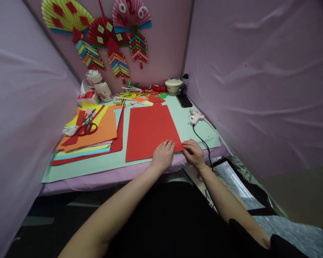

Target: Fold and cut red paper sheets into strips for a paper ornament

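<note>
A large sheet of red paper (150,129) lies flat at the middle of the table, its near edge close to the table's front. On its lower right part my left hand (163,154) rests palm down, the fingers stretched forward and laid on the paper. My right hand (194,153) is closed at the sheet's near right corner, thumb and fingers pinching the edge there. The underside of that corner is hidden by the fingers.
Coloured paper sheets (107,125) are stacked at left, with red-handled scissors (87,128) on top. A corded pink glue gun (196,116) and a phone (184,100) lie at right. Behind are paper scraps (136,97), a bottle (102,89), tissue box (88,96) and lidded bowl (173,86).
</note>
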The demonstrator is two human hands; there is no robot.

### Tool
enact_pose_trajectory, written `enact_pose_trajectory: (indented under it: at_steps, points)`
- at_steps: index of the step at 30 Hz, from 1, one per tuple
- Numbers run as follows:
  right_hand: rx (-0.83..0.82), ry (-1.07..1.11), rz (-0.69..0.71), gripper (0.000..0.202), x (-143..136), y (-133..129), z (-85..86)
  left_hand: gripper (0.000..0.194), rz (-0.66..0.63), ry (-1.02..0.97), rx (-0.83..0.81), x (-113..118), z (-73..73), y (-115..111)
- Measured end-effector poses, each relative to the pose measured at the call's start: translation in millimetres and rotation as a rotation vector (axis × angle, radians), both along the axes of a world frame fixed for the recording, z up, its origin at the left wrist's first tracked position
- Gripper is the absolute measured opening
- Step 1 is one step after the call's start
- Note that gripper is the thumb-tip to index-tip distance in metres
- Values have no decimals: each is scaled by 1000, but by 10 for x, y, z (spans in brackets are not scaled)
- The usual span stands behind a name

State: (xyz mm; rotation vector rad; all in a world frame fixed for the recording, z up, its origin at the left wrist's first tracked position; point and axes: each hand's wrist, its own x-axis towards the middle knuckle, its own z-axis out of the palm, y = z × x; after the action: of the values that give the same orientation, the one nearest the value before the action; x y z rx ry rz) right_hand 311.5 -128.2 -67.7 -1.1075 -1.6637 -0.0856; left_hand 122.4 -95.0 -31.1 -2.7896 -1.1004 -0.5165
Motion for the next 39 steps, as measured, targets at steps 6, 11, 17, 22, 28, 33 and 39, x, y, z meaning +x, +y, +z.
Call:
enact_pose_trajectory:
  at_steps: [6,11,17,22,28,33,39]
  points:
    - [-29,-8,-11,19,0,-7,-10,39,4,4,0,-3,10,-4]
    - [-23,-23,-19,27,18,-7,-30,39,10,15,2,-3,22,-12]
    - [1,-94,35,17,30,11,-32,39,12,11,13,-2,15,-9]
    - [0,-80,38,17,21,7,-26,39,28,22,14,60,27,0]
    - [6,-66,38,18,18,6,-25,28,25,36,42,137,76,11]
    - [4,-67,38,19,19,2,-43,25,-16,50,37,122,82,31]
    - [15,-59,37,22,-9,-3,-14,30,-15,54,24,101,81,26]
